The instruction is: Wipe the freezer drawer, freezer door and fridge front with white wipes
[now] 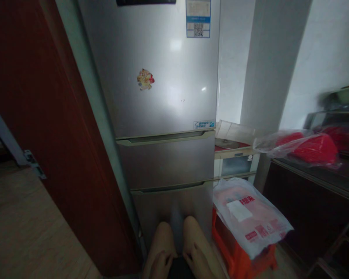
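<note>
My left hand [162,264] rests on my left thigh at the bottom of the view, beside the dark cloth [180,268] over my lap. Across from it, my right hand [198,261] lies on my right thigh, its fingers slightly bent and apart. I see nothing held in either hand, though both are dim. Just past my knees stands a silver refrigerator [165,162] with three closed doors. A colourful sticker [145,80] and a label with a square code [198,23] are on its upper door.
On the right, a white plastic bag [251,217] with red print lies on an orange stool [235,255]. Red items in clear plastic [314,149] rest on a dark cabinet [308,197]. A low white cabinet [237,164] stands behind. A reddish-brown door [55,128] is at left.
</note>
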A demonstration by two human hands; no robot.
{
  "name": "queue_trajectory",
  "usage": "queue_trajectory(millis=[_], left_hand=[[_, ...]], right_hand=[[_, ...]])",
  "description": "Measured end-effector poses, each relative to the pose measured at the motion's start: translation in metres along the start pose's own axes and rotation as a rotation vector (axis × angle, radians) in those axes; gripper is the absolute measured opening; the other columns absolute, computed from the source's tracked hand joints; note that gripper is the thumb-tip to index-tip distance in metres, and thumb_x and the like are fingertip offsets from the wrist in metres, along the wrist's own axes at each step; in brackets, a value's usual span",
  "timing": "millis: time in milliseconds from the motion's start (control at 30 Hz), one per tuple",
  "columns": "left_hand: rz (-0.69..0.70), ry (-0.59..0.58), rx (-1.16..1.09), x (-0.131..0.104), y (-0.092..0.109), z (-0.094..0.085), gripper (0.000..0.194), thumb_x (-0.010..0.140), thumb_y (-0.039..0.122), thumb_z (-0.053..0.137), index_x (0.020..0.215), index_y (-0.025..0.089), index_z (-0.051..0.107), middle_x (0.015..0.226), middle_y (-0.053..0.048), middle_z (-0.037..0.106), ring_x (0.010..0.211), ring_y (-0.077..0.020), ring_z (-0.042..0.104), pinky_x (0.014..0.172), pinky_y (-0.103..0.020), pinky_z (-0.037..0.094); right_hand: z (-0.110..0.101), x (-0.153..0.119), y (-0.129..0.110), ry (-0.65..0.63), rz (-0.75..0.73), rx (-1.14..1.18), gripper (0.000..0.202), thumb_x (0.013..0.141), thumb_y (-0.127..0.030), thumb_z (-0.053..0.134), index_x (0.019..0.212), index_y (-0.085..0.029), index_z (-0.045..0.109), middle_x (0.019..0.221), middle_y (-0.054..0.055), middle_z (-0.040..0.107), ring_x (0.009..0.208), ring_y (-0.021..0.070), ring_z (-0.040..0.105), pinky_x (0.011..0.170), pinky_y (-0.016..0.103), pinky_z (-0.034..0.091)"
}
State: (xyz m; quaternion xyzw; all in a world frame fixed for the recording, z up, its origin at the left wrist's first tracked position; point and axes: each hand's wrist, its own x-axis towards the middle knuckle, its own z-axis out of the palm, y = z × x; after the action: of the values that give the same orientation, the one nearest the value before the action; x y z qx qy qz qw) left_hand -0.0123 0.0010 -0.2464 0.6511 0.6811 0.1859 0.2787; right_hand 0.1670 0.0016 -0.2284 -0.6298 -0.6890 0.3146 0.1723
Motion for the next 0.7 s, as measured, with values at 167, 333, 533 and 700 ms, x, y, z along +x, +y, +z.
queue_trajectory(millis=[167,333,533,700], left_hand=[[0.001,0.014,-0.002,-0.0010,0.0010,-0.0009,0.031,0.088,0.021,0.047,0.105,0.017,0.073,0.117,-0.007,0.071,0.112,-0.0180,0.063,0.100,-0.022,0.041],[-0.001,0.015,0.002,-0.0012,0.0017,-0.0014,0.031,0.088,0.020,0.048,0.106,0.014,0.072,0.116,-0.011,0.071,0.110,-0.0190,0.064,0.099,-0.022,0.042],[-0.007,0.014,0.003,-0.0014,0.0035,-0.0032,0.031,0.087,0.021,0.048,0.106,0.016,0.073,0.117,-0.009,0.071,0.112,-0.0194,0.063,0.100,-0.024,0.042],[-0.003,-0.001,0.010,-0.0026,0.0049,-0.0053,0.031,0.088,0.018,0.047,0.107,0.016,0.072,0.118,-0.009,0.070,0.112,-0.0177,0.063,0.099,-0.021,0.041]], right_hand=[[-0.0007,-0.0001,0.0002,0.000,0.019,-0.009,0.032,0.093,-0.024,0.045,0.108,-0.013,0.072,0.121,0.014,0.065,0.117,0.0212,0.059,0.101,0.024,0.038],[-0.0006,-0.0002,0.0000,0.006,0.035,-0.018,0.033,0.093,-0.024,0.046,0.109,-0.012,0.071,0.123,0.016,0.064,0.110,0.0209,0.062,0.097,0.024,0.041],[0.0001,0.0000,0.0010,0.011,0.040,-0.011,0.033,0.093,-0.024,0.045,0.110,-0.011,0.070,0.121,0.015,0.065,0.115,0.0208,0.059,0.101,0.024,0.038],[0.0005,0.0013,0.0018,-0.003,0.016,0.008,0.032,0.092,-0.022,0.045,0.104,-0.014,0.074,0.116,0.013,0.068,0.110,0.0207,0.062,0.099,0.025,0.039]])
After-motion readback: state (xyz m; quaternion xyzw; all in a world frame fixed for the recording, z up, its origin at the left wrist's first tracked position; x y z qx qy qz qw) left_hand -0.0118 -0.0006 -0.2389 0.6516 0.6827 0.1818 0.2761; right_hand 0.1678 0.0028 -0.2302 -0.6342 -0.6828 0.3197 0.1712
